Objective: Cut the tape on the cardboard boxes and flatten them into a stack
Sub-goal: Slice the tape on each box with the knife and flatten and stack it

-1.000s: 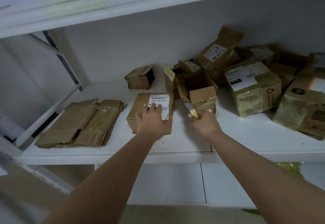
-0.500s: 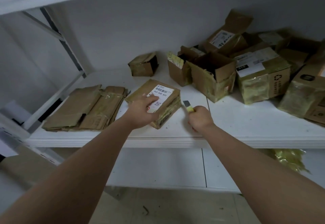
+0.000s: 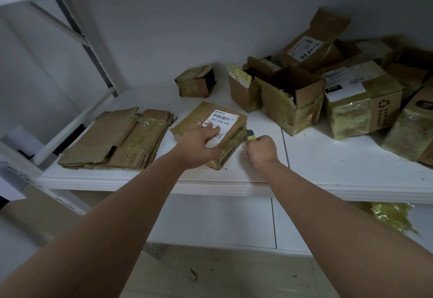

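A flat cardboard box [image 3: 208,133], still sealed in yellowish tape and bearing a white shipping label [image 3: 220,124], lay near the front edge of a white shelf [image 3: 339,169] as a person set about cutting it open. The left hand [image 3: 199,143] rested on top with fingers spread across the label, pinning the box down; the right hand [image 3: 261,150] was curled tight around a yellow-handled utility knife [image 3: 251,135], its blade tip at or just beside the box's right-hand side, though actual contact could not be made out. Just left of the box sat a stack of flattened cardboard [image 3: 114,140], while a jumble of unflattened boxes [image 3: 351,96], some open and some still taped, crowded the shelf to the right and rear. The step in hand appeared to be the cut itself. The next move would likely call for drawing the blade along the taped seam with the box held firm, the left fingers kept clear of the knife's path, before the box could be collapsed and added to the stack.
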The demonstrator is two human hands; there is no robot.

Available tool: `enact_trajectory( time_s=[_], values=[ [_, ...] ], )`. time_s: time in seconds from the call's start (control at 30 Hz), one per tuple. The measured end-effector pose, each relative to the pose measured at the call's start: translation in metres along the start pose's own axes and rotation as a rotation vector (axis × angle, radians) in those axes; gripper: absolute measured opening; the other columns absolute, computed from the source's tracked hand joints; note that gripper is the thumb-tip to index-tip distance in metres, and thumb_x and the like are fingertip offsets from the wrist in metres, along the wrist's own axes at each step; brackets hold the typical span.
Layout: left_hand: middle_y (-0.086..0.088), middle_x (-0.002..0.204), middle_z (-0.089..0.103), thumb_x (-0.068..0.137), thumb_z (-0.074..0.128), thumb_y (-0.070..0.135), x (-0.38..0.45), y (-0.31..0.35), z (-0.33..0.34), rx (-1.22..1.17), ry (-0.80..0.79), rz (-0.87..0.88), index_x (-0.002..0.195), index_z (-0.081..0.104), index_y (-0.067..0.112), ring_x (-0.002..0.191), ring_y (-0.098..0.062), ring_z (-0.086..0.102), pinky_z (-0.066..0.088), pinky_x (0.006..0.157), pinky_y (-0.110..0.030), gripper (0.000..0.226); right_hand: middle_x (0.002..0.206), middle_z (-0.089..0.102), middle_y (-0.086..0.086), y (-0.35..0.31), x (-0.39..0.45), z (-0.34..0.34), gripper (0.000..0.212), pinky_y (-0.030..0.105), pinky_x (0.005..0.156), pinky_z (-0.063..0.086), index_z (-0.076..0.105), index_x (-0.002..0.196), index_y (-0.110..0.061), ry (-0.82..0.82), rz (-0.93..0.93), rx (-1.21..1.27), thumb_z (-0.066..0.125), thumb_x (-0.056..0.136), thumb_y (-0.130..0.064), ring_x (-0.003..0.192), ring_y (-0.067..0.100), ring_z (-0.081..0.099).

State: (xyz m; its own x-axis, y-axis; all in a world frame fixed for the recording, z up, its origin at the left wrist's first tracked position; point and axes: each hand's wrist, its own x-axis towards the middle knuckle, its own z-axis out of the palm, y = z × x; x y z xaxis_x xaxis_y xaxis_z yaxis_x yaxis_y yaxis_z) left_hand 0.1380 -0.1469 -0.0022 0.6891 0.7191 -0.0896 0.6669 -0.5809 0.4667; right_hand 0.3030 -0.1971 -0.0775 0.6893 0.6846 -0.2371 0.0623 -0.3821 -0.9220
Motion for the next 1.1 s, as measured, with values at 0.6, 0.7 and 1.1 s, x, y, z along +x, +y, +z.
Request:
enact_trajectory(
  time_s=[0.6,0.7,1.1],
  values=[
    [0.001,0.162,-0.004,0.105,0.021,0.037,0.006,-0.005,-0.003,0.251,-0.189,0.027,0.153,0.008,0.031,0.148,-0.023,-0.012,0.0,0.118,-0.051,0.05,0.057,0.042,0.005,0.002,-0.042,0.012,0.025,0.026,0.05,0.028,0.046,0.06,-0.008,-0.22,-0.041,-0.077,0.052,0.083,-0.001,0.055,0.021,0.036],
    [0.001,0.162,-0.006,0.105,0.021,0.037,0.006,-0.004,-0.003,0.255,-0.192,0.025,0.153,0.006,0.031,0.148,-0.024,-0.013,-0.001,0.119,-0.048,0.051,0.059,0.04,0.007,0.004,-0.055,0.008,0.014,0.023,0.045,0.024,0.049,0.07,-0.006,-0.245,-0.04,-0.08,0.049,0.084,-0.003,0.052,0.019,0.031],
    [0.001,0.162,0.001,0.104,0.023,0.041,0.0,0.005,-0.004,0.332,-0.157,0.01,0.153,0.01,0.032,0.149,-0.025,-0.003,0.004,0.119,-0.036,0.051,0.056,0.06,0.006,0.011,-0.094,-0.008,0.026,0.034,0.054,0.051,0.058,0.079,-0.005,-0.27,-0.226,-0.343,0.046,0.093,-0.023,0.043,0.021,0.052]
  ],
)
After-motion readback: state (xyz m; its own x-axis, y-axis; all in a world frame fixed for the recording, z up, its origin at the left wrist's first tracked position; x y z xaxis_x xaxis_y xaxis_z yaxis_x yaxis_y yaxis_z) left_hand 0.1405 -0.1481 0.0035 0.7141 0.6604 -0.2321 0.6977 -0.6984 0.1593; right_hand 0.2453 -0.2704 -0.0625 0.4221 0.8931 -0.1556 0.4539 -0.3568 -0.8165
